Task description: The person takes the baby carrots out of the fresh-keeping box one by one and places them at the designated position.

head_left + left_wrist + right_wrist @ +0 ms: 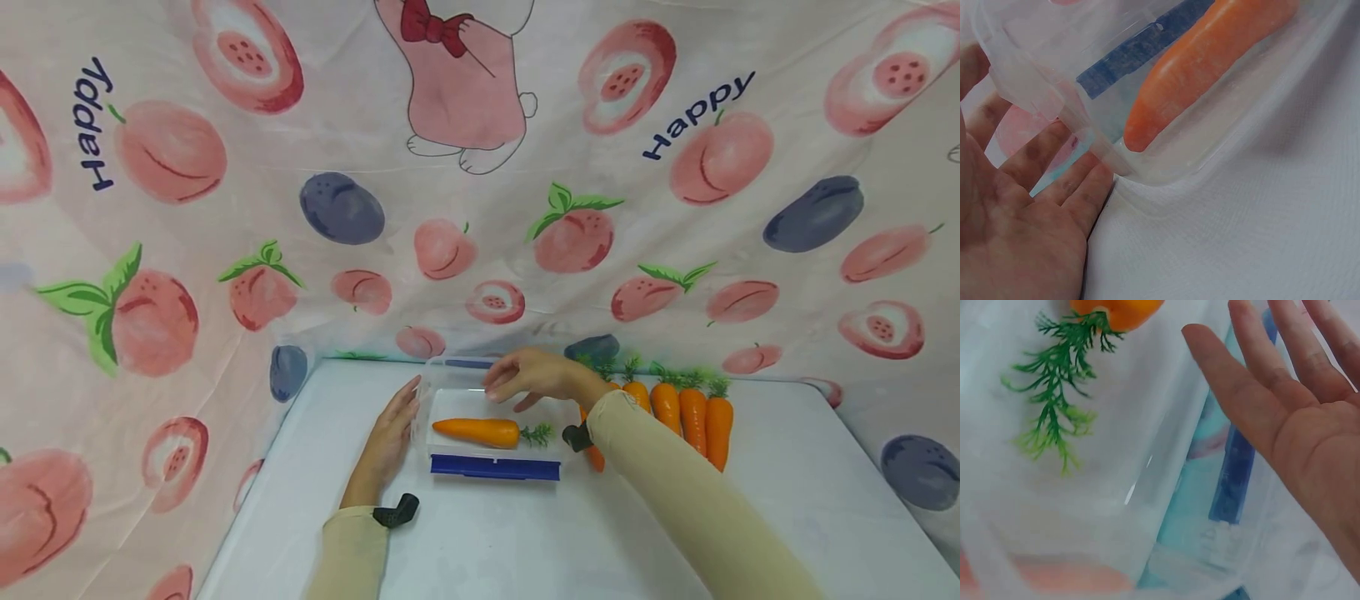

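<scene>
A clear plastic box [459,403] stands on the white table. One orange carrot [477,431] with a green leafy top lies in it, tip to the left. My left hand [388,437] is at the box's left side. In the left wrist view, its extended fingers [1088,178] touch the outer wall, and the carrot's tip [1147,122] shows through the plastic. Over the far part of the box hovers my right hand [542,377], holding nothing. The right wrist view shows that hand [1310,434] with fingers spread, apart from the carrot's green top [1057,394].
Several more carrots [693,417] lie side by side on the table right of the box, partly hidden by my right forearm. A blue latch flap [495,468] sticks out at the box's near side. A fruit-printed cloth [480,192] hangs behind the table.
</scene>
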{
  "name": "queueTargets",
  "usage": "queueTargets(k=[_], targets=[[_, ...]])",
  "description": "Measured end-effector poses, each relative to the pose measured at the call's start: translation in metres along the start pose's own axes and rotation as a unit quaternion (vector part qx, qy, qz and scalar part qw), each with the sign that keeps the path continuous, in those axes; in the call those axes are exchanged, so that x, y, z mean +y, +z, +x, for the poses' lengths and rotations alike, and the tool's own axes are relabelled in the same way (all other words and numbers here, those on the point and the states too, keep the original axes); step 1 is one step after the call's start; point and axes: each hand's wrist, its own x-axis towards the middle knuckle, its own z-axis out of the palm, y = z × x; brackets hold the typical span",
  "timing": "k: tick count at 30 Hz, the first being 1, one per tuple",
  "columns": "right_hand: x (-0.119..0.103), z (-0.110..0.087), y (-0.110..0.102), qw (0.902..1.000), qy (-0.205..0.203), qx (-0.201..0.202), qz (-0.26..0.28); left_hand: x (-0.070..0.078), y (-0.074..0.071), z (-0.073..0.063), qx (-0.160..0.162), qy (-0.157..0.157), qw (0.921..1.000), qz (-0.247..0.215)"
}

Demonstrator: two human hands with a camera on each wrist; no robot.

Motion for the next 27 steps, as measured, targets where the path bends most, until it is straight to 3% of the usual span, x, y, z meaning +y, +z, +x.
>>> queueTargets(k=[6, 20, 27], targets=[[0.001, 0.016, 0.003, 0.9993, 0.020, -0.021, -0.024, 0.000, -0.001, 0.002, 0.002, 0.000, 1.0000, -0.002], [0.020, 0.034, 0.011, 0.9932, 0.104, -0.053, 0.004, 0.000, -0.001, 0.000, -0.002, 0.001, 1.0000, -0.007], [0.025, 0.038, 0.013, 0.9896, 0.137, -0.045, 0.004, 0.000, -0.001, 0.000, -0.002, 0.001, 1.0000, -0.007]])
